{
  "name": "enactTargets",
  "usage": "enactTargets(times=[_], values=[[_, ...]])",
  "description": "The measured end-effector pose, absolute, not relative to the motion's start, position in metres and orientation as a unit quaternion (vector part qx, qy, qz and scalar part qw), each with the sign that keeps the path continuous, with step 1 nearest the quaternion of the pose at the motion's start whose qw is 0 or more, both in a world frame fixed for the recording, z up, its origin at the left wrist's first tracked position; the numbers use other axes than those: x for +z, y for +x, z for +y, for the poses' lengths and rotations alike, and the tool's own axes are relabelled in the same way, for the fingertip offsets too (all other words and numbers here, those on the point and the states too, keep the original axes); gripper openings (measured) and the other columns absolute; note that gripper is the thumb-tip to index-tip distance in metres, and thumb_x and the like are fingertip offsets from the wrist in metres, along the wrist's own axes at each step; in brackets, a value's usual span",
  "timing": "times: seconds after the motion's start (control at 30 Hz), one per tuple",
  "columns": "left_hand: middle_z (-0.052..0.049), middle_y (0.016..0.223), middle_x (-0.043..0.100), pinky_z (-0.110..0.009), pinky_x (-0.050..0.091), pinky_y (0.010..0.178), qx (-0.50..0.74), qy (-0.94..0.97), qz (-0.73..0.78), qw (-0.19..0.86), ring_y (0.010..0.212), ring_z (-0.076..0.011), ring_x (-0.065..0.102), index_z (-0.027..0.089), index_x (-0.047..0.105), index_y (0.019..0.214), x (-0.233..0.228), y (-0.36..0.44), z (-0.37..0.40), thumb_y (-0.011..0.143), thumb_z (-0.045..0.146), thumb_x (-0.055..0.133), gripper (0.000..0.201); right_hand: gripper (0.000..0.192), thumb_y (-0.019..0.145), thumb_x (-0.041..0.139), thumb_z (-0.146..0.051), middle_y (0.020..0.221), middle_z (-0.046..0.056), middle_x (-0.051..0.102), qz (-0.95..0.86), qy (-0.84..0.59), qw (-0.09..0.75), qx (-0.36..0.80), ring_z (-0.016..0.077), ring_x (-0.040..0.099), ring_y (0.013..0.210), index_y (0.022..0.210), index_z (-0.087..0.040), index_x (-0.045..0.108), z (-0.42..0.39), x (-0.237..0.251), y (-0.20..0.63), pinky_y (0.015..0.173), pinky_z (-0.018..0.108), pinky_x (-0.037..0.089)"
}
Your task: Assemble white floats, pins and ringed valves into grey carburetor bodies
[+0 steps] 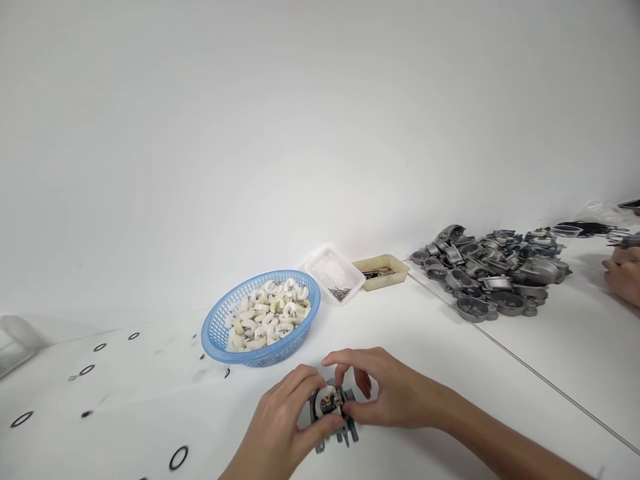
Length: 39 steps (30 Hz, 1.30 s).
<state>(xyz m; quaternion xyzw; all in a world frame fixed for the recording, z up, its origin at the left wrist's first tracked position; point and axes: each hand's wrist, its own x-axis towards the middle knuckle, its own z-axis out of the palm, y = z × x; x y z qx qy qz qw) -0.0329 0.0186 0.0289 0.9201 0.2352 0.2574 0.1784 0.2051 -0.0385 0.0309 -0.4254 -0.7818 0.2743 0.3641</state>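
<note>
Both my hands hold one small grey metal housing [331,412] just above the white table near its front edge. My left hand [280,427] grips it from the left with fingers and thumb. My right hand [385,390] pinches it from the right, fingertips over its top. A small brass-coloured part shows in the housing's round face. Behind my hands stands a blue plastic basket [216,333] filled with several white curved plastic pieces [267,313].
A clear tray [330,270] with small dark pins and a beige tray [393,267] stand behind the basket. A heap of grey metal housings [493,273] lies at the right. Black O-rings [179,457] are scattered at the left. Another person's hand [624,273] rests at the right edge.
</note>
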Motion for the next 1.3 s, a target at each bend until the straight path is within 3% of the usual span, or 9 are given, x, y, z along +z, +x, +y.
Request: enactTargets(times=[0.5, 0.7, 0.83, 1.0, 1.3], values=[[-0.002, 0.105, 0.068, -0.024, 0.056, 0.071, 0.261, 0.92, 0.232, 0.179, 0.087, -0.0182, 0.067, 0.025, 0.063, 0.11, 0.028, -0.033, 0.02, 0.097, 0.038, 0.071, 0.019, 0.067, 0.08, 0.074, -0.015, 0.107, -0.003, 0.071, -0.783, -0.417, 0.37, 0.276, 0.011, 0.049, 0.066, 0.141, -0.034, 0.055, -0.039, 0.032, 0.206, 0.068, 0.024, 0.049], [-0.003, 0.106, 0.068, -0.021, 0.053, 0.062, 0.259, 0.916, 0.235, 0.196, 0.089, -0.0187, 0.066, 0.025, 0.064, 0.11, 0.028, -0.033, 0.019, 0.097, 0.038, 0.071, 0.019, 0.067, 0.081, 0.075, -0.017, 0.109, -0.003, 0.071, -0.781, -0.431, 0.359, 0.274, 0.0117, 0.051, 0.068, 0.142, -0.036, 0.054, -0.04, 0.033, 0.206, 0.071, 0.025, 0.05], [-0.002, 0.108, 0.067, -0.025, 0.055, 0.072, 0.241, 0.909, 0.257, 0.223, 0.091, -0.0187, 0.066, 0.027, 0.065, 0.109, 0.032, -0.033, 0.017, 0.095, 0.035, 0.073, 0.019, 0.066, 0.081, 0.074, -0.017, 0.109, -0.002, 0.071, -0.78, -0.436, 0.361, 0.269, 0.0121, 0.051, 0.068, 0.142, -0.034, 0.055, -0.042, 0.034, 0.205, 0.071, 0.025, 0.049], [0.002, 0.12, 0.064, -0.028, 0.055, 0.087, 0.191, 0.897, 0.281, 0.284, 0.104, -0.021, 0.065, 0.037, 0.062, 0.128, 0.041, -0.034, 0.014, 0.082, 0.029, 0.085, 0.052, 0.067, 0.08, 0.074, -0.016, 0.109, -0.001, 0.072, -0.781, -0.429, 0.365, 0.27, 0.012, 0.05, 0.066, 0.142, -0.033, 0.056, -0.042, 0.035, 0.205, 0.069, 0.025, 0.049], [-0.002, 0.117, 0.069, -0.033, 0.056, 0.086, 0.186, 0.906, 0.285, 0.254, 0.101, -0.0243, 0.067, 0.032, 0.067, 0.12, 0.039, -0.033, 0.017, 0.083, 0.027, 0.082, 0.04, 0.065, 0.079, 0.073, -0.016, 0.107, -0.001, 0.071, -0.777, -0.428, 0.368, 0.278, 0.0119, 0.05, 0.066, 0.14, -0.031, 0.057, -0.042, 0.035, 0.204, 0.071, 0.025, 0.05]])
